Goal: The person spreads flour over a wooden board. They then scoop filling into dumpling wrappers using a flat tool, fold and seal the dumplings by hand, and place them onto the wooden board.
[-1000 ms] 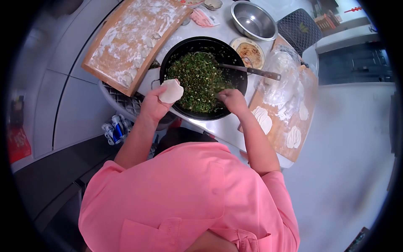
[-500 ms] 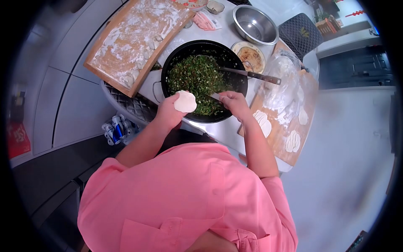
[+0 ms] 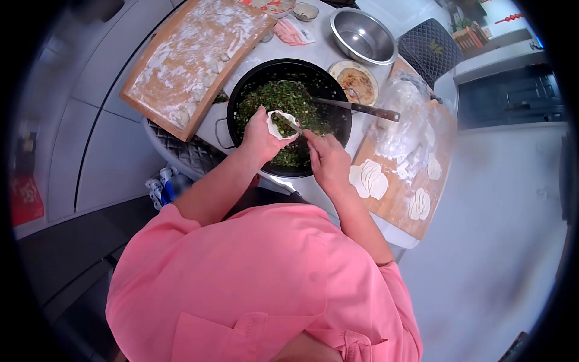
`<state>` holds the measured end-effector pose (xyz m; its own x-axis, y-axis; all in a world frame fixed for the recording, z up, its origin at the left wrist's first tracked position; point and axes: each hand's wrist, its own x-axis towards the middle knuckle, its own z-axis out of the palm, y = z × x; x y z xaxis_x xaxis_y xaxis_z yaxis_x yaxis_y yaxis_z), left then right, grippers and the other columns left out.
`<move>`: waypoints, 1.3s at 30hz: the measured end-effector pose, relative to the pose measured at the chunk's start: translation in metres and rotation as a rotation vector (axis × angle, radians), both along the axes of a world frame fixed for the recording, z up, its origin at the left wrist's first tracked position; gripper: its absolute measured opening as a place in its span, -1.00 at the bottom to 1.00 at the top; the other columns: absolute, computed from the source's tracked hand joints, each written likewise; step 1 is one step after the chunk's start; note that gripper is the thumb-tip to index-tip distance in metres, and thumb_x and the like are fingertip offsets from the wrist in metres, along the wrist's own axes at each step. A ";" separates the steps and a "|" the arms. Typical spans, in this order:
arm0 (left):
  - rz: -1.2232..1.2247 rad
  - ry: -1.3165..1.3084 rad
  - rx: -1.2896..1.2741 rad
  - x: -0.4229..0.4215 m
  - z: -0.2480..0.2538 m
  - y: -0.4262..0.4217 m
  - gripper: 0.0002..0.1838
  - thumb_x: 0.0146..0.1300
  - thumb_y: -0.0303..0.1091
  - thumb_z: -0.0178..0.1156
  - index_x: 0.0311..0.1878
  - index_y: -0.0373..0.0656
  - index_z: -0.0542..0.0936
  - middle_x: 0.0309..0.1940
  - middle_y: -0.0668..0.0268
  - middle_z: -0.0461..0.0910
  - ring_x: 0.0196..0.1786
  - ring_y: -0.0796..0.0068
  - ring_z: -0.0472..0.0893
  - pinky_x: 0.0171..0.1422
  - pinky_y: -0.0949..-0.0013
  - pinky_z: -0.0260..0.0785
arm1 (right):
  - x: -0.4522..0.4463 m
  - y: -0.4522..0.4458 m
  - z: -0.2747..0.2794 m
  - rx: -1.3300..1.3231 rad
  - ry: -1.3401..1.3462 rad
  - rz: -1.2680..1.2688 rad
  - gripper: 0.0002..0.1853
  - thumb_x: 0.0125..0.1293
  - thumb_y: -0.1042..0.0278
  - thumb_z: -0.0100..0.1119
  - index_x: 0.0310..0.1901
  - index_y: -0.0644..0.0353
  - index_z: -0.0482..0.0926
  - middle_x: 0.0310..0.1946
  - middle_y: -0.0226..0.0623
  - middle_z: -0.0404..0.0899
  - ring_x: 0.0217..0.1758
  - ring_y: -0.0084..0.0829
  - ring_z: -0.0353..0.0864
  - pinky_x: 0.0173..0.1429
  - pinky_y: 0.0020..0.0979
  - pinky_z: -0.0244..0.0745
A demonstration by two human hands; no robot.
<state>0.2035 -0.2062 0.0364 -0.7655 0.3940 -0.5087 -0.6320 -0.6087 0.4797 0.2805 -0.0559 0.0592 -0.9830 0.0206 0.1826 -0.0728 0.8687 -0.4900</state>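
Observation:
My left hand (image 3: 262,137) holds a round white dough wrapper (image 3: 274,129) above the near left part of a black pan (image 3: 237,90). Green chopped filling (image 3: 282,125) lies on the wrapper. In my right hand (image 3: 329,155) is a thin flat utensil (image 3: 295,127), its tip on the filling in the wrapper. More chopped green filling (image 3: 271,96) is heaped in the pan. A long-handled metal tool (image 3: 362,108) rests over the pan's right rim, touched by neither hand.
A floured wooden board (image 3: 175,66) with dumplings along its edge stands at the left. Rightward, another board (image 3: 392,202) bears stacked wrappers (image 3: 368,179) and a plastic bag (image 3: 401,114). Behind the pan are a steel bowl (image 3: 363,36) and a plate with a flat bread (image 3: 356,82).
My left hand has moved right and up with the wrapper. My right hand has brought the utensil from the pan to the wrapper, where filling now lies.

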 end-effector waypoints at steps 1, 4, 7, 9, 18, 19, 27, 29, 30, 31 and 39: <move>-0.003 0.002 -0.001 0.000 -0.006 0.000 -0.49 0.41 0.00 -0.40 0.19 -0.14 0.28 0.14 0.11 0.37 0.18 0.07 0.37 0.29 -0.10 0.12 | 0.000 0.002 -0.001 0.000 0.010 0.015 -0.69 0.13 0.42 0.11 -0.05 -0.05 0.56 -0.49 -0.25 0.39 -0.36 -0.21 0.49 -0.36 -0.22 0.41; -0.055 0.248 -0.131 0.002 -0.004 0.002 -0.49 0.40 0.04 -0.40 0.15 -0.11 0.31 0.13 0.13 0.38 0.18 0.10 0.38 0.30 -0.10 0.10 | 0.002 0.006 -0.007 0.003 0.051 0.045 -0.65 0.09 0.45 0.11 -0.04 -0.06 0.56 -0.51 -0.28 0.37 -0.38 -0.26 0.47 -0.38 -0.25 0.41; 0.073 -0.181 0.048 -0.001 0.013 0.006 -0.49 0.40 0.07 -0.39 0.12 -0.11 0.32 0.12 0.15 0.39 0.16 0.12 0.39 0.29 -0.10 0.10 | 0.005 0.004 -0.007 0.045 0.061 0.092 -0.61 0.05 0.48 0.11 -0.04 -0.06 0.57 -0.51 -0.30 0.36 -0.39 -0.28 0.47 -0.40 -0.27 0.40; 0.079 -0.181 0.025 -0.004 0.008 0.006 -0.49 0.39 0.09 -0.37 0.08 -0.11 0.33 0.10 0.16 0.39 0.15 0.13 0.39 0.29 -0.11 0.10 | 0.005 0.004 -0.007 0.083 0.042 0.119 -0.60 0.04 0.49 0.11 -0.03 -0.07 0.57 -0.51 -0.30 0.36 -0.38 -0.29 0.47 -0.41 -0.27 0.39; 0.178 -0.193 0.033 -0.010 -0.004 -0.008 -0.54 0.39 0.01 -0.29 0.11 -0.12 0.34 0.06 0.16 0.38 0.15 0.18 0.35 0.26 -0.12 0.11 | 0.012 0.022 0.003 -0.040 0.021 0.042 -0.63 0.07 0.50 0.12 -0.04 -0.05 0.59 -0.52 -0.33 0.34 -0.40 -0.30 0.44 -0.40 -0.31 0.38; 0.175 -0.167 0.036 -0.009 -0.003 -0.009 -0.54 0.39 0.00 -0.29 0.10 -0.13 0.35 0.04 0.17 0.39 0.15 0.19 0.35 0.26 -0.12 0.11 | 0.014 0.023 0.001 -0.029 0.037 0.071 -0.62 0.06 0.52 0.11 -0.05 -0.05 0.60 -0.51 -0.32 0.33 -0.42 -0.30 0.43 -0.41 -0.31 0.38; 0.169 0.075 -0.026 -0.020 -0.033 -0.015 -0.55 0.41 -0.02 -0.30 0.02 -0.19 0.38 0.00 0.16 0.41 0.13 0.18 0.37 0.22 0.00 0.21 | 0.015 0.020 -0.001 0.198 0.089 0.138 -0.54 -0.03 0.56 0.11 -0.02 -0.03 0.58 -0.46 -0.29 0.33 -0.36 -0.30 0.43 -0.42 -0.32 0.40; 0.224 -0.067 0.089 -0.023 -0.029 -0.018 -0.53 0.43 -0.06 -0.34 0.01 -0.26 0.39 0.01 0.14 0.41 0.15 0.21 0.37 0.23 0.03 0.22 | 0.018 0.024 -0.005 0.217 0.058 0.113 -0.53 -0.01 0.56 0.10 0.00 -0.04 0.56 -0.46 -0.30 0.32 -0.34 -0.32 0.42 -0.42 -0.30 0.39; 0.223 -0.067 0.089 -0.021 -0.024 -0.019 -0.53 0.43 -0.06 -0.34 0.01 -0.26 0.39 0.01 0.14 0.41 0.15 0.21 0.37 0.23 0.03 0.22 | 0.018 0.024 -0.003 0.217 0.058 0.113 -0.53 -0.01 0.56 0.10 0.00 -0.04 0.56 -0.46 -0.30 0.32 -0.34 -0.32 0.42 -0.42 -0.30 0.39; 0.194 -0.061 0.070 -0.019 -0.017 -0.018 -0.53 0.43 -0.07 -0.34 0.04 -0.27 0.39 0.03 0.14 0.40 0.16 0.21 0.37 0.24 0.04 0.22 | 0.018 0.022 0.001 0.139 0.050 0.097 -0.54 0.00 0.56 0.09 0.00 -0.05 0.57 -0.47 -0.31 0.32 -0.35 -0.32 0.42 -0.42 -0.30 0.38; -0.007 0.011 0.055 -0.011 -0.010 -0.008 -0.47 0.43 -0.04 -0.38 0.11 -0.31 0.36 0.11 0.11 0.38 0.18 0.22 0.35 0.27 0.06 0.19 | 0.009 0.007 -0.009 -0.053 0.105 0.109 -0.57 0.02 0.55 0.09 -0.04 -0.06 0.60 -0.50 -0.34 0.33 -0.41 -0.32 0.43 -0.44 -0.32 0.35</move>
<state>0.1928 -0.2137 0.0261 -0.7682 0.4265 -0.4776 -0.6311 -0.6299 0.4527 0.2897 -0.0493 0.0504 -0.9555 -0.0731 0.2858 -0.2186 0.8259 -0.5197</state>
